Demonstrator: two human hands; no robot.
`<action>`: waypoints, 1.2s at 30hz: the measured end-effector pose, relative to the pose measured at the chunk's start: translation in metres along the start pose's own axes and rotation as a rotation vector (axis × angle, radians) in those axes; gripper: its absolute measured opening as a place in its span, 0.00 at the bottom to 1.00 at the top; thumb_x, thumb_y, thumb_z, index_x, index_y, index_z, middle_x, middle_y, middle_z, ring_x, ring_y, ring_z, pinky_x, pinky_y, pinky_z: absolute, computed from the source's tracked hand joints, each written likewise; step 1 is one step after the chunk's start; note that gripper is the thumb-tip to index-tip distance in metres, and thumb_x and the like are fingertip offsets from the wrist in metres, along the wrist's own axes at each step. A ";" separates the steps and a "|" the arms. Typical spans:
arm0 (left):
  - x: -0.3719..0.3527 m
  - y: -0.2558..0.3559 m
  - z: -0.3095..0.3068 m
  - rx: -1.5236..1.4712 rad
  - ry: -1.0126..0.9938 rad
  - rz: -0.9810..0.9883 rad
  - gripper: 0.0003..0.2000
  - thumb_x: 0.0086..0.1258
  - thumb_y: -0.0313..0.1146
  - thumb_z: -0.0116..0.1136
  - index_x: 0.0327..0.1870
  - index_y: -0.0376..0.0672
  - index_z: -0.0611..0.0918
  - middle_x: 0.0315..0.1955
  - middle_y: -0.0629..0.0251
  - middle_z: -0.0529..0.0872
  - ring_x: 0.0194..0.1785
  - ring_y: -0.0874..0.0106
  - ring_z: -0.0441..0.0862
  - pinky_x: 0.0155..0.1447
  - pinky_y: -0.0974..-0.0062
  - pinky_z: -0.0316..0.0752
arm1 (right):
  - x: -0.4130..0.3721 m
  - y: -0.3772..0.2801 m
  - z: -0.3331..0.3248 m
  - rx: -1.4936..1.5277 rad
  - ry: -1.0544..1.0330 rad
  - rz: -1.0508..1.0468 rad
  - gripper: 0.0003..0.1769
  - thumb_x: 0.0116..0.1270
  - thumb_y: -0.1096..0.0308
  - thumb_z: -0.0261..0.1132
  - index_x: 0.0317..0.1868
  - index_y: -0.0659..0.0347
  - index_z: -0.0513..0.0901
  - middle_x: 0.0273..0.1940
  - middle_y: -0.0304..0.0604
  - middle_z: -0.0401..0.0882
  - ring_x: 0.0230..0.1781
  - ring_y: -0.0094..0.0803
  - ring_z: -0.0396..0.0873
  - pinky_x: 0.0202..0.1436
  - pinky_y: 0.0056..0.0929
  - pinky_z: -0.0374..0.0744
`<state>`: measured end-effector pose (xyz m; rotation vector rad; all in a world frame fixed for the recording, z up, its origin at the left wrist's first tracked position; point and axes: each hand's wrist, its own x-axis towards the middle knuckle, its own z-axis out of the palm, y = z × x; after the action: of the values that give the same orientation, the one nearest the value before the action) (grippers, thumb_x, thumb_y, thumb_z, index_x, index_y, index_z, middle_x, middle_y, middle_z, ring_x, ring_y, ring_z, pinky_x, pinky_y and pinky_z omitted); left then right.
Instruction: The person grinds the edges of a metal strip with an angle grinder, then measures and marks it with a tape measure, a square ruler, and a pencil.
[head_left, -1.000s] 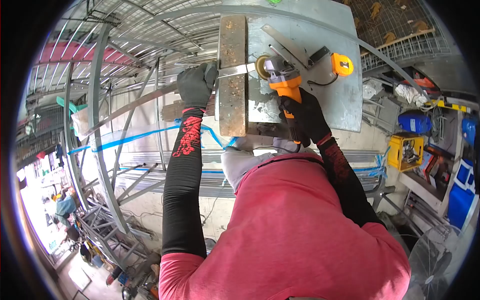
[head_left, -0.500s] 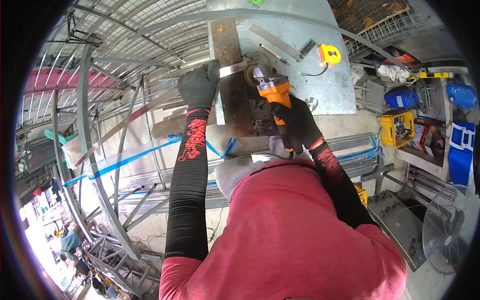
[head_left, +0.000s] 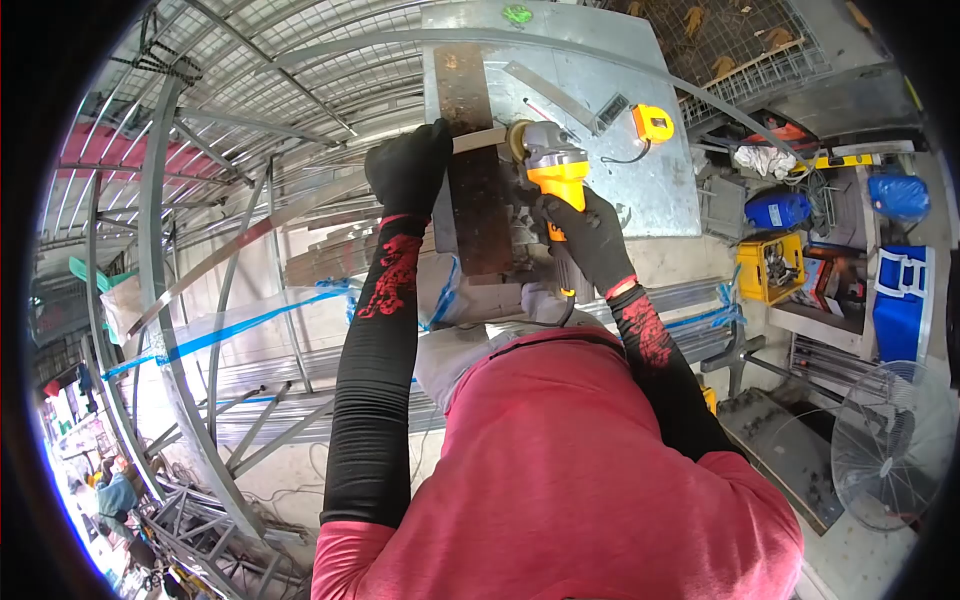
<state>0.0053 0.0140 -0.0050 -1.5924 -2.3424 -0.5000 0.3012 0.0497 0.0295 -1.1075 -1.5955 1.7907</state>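
My left hand [head_left: 408, 172], in a dark glove, is closed round a long flat metal bar [head_left: 480, 141]. Its short end sticks out to the right over a rusty steel plate [head_left: 482, 215], while the long part runs down to the left. My right hand [head_left: 592, 238], also gloved, grips the handle of a yellow-orange angle grinder [head_left: 558, 172]. The grinder's disc [head_left: 518, 140] is right at the bar's short end. Beyond the grinder, a try square [head_left: 552, 92] and a thin pen [head_left: 545, 110] lie on the metal sheet tabletop [head_left: 650, 200].
A yellow tape measure [head_left: 652, 123] lies on the tabletop's right side. Farther right are a yellow crate [head_left: 768, 270], a blue container [head_left: 900, 305] and a fan [head_left: 890, 445]. Steel frame posts [head_left: 155, 220] and blue-taped plastic wrapping [head_left: 250, 325] stand at left.
The view has shifted slightly. The grinder's head is turned a little, its disc still at the bar's end. The bar's visible face looks duller than before. Both hands keep their grip.
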 end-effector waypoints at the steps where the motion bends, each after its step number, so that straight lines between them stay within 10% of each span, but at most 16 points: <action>1: 0.001 0.000 -0.001 -0.001 0.003 -0.004 0.18 0.83 0.50 0.51 0.34 0.54 0.87 0.26 0.64 0.90 0.31 0.56 0.89 0.35 0.55 0.79 | 0.002 -0.002 0.000 0.030 0.028 0.012 0.17 0.80 0.64 0.72 0.62 0.65 0.88 0.47 0.36 0.92 0.46 0.19 0.85 0.51 0.24 0.82; 13: -0.001 0.002 0.005 -0.068 0.144 -0.032 0.24 0.84 0.53 0.53 0.26 0.52 0.89 0.20 0.61 0.88 0.26 0.56 0.87 0.34 0.56 0.79 | 0.005 -0.004 0.005 -0.014 0.027 -0.016 0.19 0.80 0.60 0.71 0.60 0.66 0.89 0.46 0.36 0.92 0.44 0.19 0.85 0.50 0.24 0.82; 15: 0.000 0.002 0.007 -0.086 0.239 -0.017 0.21 0.75 0.51 0.68 0.21 0.51 0.87 0.16 0.64 0.84 0.22 0.59 0.84 0.33 0.59 0.76 | 0.006 -0.006 0.006 -0.031 0.036 -0.025 0.21 0.79 0.57 0.73 0.61 0.66 0.89 0.46 0.36 0.91 0.42 0.18 0.85 0.49 0.24 0.82; 36: 0.000 0.000 0.006 -0.054 0.106 -0.032 0.23 0.83 0.53 0.54 0.30 0.52 0.90 0.22 0.61 0.89 0.27 0.55 0.88 0.34 0.55 0.79 | -0.008 -0.003 -0.003 0.015 0.000 0.045 0.17 0.81 0.61 0.72 0.60 0.65 0.89 0.43 0.35 0.91 0.42 0.18 0.85 0.48 0.23 0.82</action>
<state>0.0047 0.0170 -0.0105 -1.5152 -2.2973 -0.6439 0.3080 0.0456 0.0344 -1.1454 -1.5666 1.8281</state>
